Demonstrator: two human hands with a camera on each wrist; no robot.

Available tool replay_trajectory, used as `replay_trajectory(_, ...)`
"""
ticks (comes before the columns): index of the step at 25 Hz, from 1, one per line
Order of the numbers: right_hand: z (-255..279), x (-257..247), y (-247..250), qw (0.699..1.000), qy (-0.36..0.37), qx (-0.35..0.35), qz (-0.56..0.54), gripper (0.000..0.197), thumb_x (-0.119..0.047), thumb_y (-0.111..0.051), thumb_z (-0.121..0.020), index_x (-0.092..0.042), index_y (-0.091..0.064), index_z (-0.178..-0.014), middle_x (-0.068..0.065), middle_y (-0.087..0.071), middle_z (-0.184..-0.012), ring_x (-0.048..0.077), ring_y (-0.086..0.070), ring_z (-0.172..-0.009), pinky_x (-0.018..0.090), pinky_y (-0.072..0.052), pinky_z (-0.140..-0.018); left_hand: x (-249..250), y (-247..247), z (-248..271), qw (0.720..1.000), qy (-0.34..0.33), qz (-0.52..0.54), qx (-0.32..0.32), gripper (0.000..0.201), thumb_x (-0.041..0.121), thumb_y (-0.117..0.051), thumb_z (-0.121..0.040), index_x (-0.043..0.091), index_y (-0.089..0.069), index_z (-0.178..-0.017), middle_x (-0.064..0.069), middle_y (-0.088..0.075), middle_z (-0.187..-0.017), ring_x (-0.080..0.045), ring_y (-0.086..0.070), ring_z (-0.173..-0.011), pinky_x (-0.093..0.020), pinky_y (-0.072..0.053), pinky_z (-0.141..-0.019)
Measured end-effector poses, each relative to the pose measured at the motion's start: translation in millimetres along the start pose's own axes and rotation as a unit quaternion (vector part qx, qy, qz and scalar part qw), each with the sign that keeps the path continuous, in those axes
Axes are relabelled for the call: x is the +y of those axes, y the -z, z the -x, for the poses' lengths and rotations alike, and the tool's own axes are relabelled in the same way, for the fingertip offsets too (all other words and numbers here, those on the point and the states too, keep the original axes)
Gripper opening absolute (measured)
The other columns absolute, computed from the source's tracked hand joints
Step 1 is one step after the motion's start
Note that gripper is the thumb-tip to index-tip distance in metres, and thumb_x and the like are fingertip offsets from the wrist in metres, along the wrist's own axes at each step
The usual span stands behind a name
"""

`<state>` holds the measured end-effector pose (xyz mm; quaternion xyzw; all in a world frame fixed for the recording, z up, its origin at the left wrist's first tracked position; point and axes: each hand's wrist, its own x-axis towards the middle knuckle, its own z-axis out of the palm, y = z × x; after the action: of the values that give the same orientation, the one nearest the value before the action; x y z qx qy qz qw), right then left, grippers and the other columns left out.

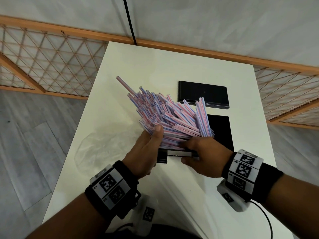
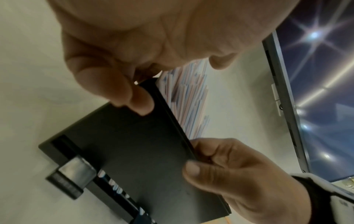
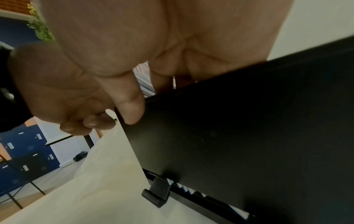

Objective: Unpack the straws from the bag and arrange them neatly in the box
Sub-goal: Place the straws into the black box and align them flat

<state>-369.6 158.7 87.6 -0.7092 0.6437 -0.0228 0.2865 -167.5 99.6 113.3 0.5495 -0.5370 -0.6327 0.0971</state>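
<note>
A thick bundle of pink-and-blue striped straws stands in a black box on the white table and fans out away from me. One straw sticks out longer at the upper left. My left hand grips the box's left end, fingertips on the dark front wall and thumb against the straws. My right hand grips the right end, its thumb on the front wall and its fingers over the rim. The straws' lower ends are hidden.
A crumpled clear plastic bag lies on the table left of my hands. A black lid rests at the back right, and another black panel lies just right of the straws. The table's edges are close on both sides.
</note>
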Motion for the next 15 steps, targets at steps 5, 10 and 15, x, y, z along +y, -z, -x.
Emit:
replay_trajectory(5,-11,0,-1,0.997,-0.028,-0.072,0.026,0.040,-0.060,-0.042,-0.093,-0.027,-0.060,-0.103,-0.009,-0.061,-0.081,0.018,-0.060,-0.082,0.031,-0.050,-0.076,0,-3,-1,0.998,0.048,-0.022,-0.037,0.080,0.082,-0.009,-0.078,0.047,-0.016,-0.149,0.000,-0.058,-0.088,-0.019,-0.054,-0.060,-0.021,-0.044,-0.042)
replay_trajectory(10,-15,-8,5,0.995,-0.026,-0.093,0.017,0.039,-0.056,-0.041,-0.097,-0.025,-0.060,-0.112,-0.008,-0.062,-0.092,0.016,-0.059,-0.092,0.024,-0.043,-0.083,-2,-4,-4,0.999,0.036,-0.005,-0.039,0.074,0.085,-0.012,-0.078,0.052,-0.012,-0.145,0.020,-0.051,-0.100,-0.025,-0.059,-0.069,-0.027,-0.048,-0.048)
replay_trajectory(15,-28,-10,1,0.985,-0.040,-0.170,0.000,0.066,-0.071,-0.023,-0.092,-0.028,-0.052,-0.135,0.000,-0.064,-0.127,0.020,-0.055,-0.121,0.039,-0.040,-0.107,-6,-4,-9,0.998,0.033,0.000,-0.045,0.080,0.087,-0.016,-0.073,0.051,-0.012,-0.144,0.016,-0.055,-0.108,-0.024,-0.059,-0.069,-0.030,-0.049,-0.051)
